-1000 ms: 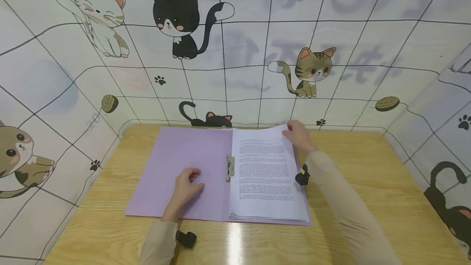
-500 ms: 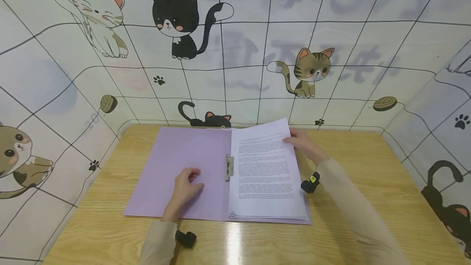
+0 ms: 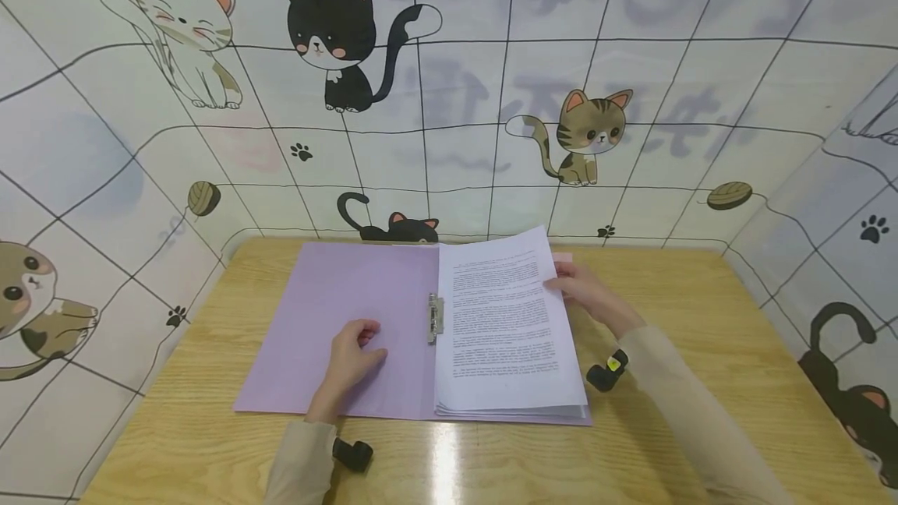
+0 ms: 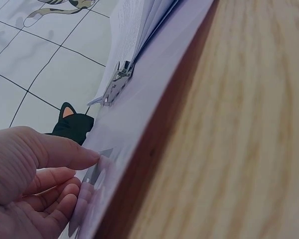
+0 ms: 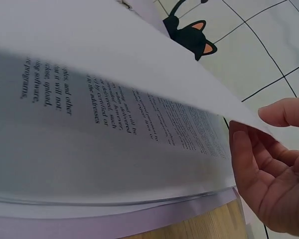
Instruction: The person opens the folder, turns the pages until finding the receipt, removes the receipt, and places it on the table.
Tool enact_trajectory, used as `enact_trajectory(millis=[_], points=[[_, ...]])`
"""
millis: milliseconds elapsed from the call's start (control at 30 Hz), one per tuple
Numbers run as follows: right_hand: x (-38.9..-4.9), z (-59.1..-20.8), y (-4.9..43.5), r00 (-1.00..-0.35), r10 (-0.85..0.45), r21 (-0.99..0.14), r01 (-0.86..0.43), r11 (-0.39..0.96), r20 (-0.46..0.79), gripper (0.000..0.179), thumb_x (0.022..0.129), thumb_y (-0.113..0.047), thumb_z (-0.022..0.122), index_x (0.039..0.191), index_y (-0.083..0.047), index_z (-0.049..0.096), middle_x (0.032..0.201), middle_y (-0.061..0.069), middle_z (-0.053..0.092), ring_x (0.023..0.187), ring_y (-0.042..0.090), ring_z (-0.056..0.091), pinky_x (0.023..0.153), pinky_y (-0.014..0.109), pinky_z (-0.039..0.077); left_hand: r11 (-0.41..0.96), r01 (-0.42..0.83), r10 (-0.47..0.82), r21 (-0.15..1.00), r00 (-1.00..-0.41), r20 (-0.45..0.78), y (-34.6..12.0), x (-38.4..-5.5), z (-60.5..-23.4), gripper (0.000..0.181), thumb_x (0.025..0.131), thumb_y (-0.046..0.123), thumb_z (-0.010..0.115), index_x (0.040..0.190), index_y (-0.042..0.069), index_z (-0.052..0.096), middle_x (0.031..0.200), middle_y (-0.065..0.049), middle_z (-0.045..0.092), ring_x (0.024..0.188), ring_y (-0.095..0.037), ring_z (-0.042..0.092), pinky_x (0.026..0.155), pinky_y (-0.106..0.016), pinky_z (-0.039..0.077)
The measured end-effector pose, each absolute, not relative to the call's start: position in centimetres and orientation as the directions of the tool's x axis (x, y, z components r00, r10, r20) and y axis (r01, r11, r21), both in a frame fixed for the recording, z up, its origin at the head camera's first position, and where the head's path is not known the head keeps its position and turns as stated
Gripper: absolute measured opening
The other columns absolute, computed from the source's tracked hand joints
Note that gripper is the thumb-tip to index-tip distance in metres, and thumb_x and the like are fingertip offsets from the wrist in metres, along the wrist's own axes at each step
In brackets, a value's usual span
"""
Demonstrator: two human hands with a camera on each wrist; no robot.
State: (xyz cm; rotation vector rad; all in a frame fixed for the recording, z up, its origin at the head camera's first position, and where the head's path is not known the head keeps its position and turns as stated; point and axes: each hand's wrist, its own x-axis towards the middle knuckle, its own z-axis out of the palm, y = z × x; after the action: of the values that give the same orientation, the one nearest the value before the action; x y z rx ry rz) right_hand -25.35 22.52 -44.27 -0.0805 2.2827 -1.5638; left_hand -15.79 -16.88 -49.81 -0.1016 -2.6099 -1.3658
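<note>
A lilac clip folder (image 3: pixel 302 318) lies spread on the wooden table. Its metal clip (image 3: pixel 435 318) sits near the spine, beside a stack of printed paper (image 3: pixel 512 414) on the right cover. My right hand (image 3: pixel 588 292) pinches the right edge of the top sheet (image 3: pixel 498 326); in the right wrist view, the fingers (image 5: pixel 241 147) are under that raised edge and the thumb is above. More print shows beneath the lifted sheet. My left hand (image 3: pixel 354 354) rests on the left cover with loosely curled fingers and holds nothing; in the left wrist view its thumb touches the cover.
The table (image 3: pixel 673 287) extends on both sides of the folder. A white wall covering (image 3: pixel 463 162) with cartoon cats rises behind the table and along both sides. A black wrist camera (image 3: pixel 606 370) hangs by the right sleeve, another (image 3: pixel 352 454) by the left.
My right hand has slid from the top sheet's upper right corner down its right edge, moving slightly rightward. The sheet's right side is now lifted. My left hand has stayed in place.
</note>
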Motion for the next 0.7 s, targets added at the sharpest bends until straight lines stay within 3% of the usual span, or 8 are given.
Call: enact_trajectory(millis=[200, 433, 700], points=[[-23.5, -44.0, 22.8, -0.916, -0.296, -0.916, 0.152, 0.37, -0.272, 0.045, 0.092, -0.012, 0.053, 0.132, 0.005, 0.042, 0.12, 0.021, 0.057, 0.098, 0.025, 0.059, 0.088, 0.044, 0.046, 0.571, 0.148, -0.029, 0.808, -0.979, 0.2, -16.9, -15.8, -49.9, 0.036, 0.064, -0.009, 0.073, 0.098, -0.01, 0.061, 0.095, -0.019, 0.061, 0.088, -0.03, 0.057, 0.08, -0.04, 0.05], [-22.0, -43.7, 22.8, -0.901, -0.324, -0.933, 0.19, 0.306, -0.289, 0.047, 0.091, -0.009, 0.053, 0.133, 0.006, 0.039, 0.119, 0.021, 0.057, 0.095, 0.021, 0.061, 0.081, 0.037, 0.05, 0.574, 0.153, -0.026, 0.804, -0.978, 0.205, -17.0, -15.9, -50.1, 0.036, 0.064, -0.009, 0.073, 0.097, -0.009, 0.061, 0.095, -0.019, 0.061, 0.088, -0.03, 0.057, 0.08, -0.04, 0.05], [-20.5, -42.8, 22.4, -0.893, -0.344, -0.945, 0.214, 0.245, -0.291, 0.049, 0.089, -0.007, 0.055, 0.132, 0.009, 0.038, 0.115, 0.02, 0.059, 0.091, 0.022, 0.063, 0.077, 0.038, 0.053, 0.572, 0.128, -0.034, 0.81, -0.983, 0.179, -16.8, -15.8, -49.9, 0.037, 0.065, -0.008, 0.072, 0.1, -0.01, 0.06, 0.096, -0.019, 0.059, 0.089, -0.03, 0.057, 0.082, -0.041, 0.049]])
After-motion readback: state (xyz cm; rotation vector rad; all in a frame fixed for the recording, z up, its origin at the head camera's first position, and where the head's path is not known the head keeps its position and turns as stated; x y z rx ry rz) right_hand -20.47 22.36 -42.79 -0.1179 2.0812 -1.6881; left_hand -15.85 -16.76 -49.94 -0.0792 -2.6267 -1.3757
